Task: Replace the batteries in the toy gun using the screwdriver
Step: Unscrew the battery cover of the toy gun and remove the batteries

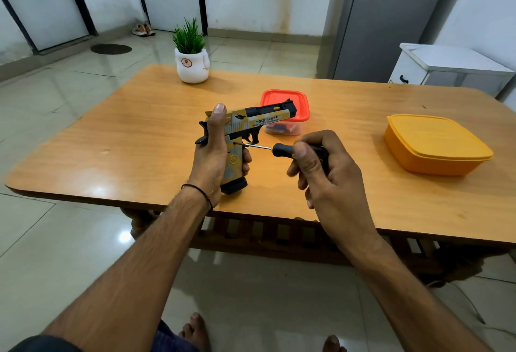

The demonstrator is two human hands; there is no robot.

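Wooden tabletop [125,142] fills the middle of the frame. Left hand [212,153] grips one yellow-grey toy gun [262,122] upright at centre, thumb raised. Right hand [321,167] pinches one screwdriver [282,150], its tip on the gun's grip. Behind are two boxes, red-lidded [298,103] and orange [435,145], then one plant pot [192,66].

Plastic toy pistol [259,122]: yellow-grey camouflage, black muzzle. Steel-shafted screwdriver [279,150]: black-yellow handle. Clear square tub [303,108]: red lid. Lidded plastic box [435,145]: orange.
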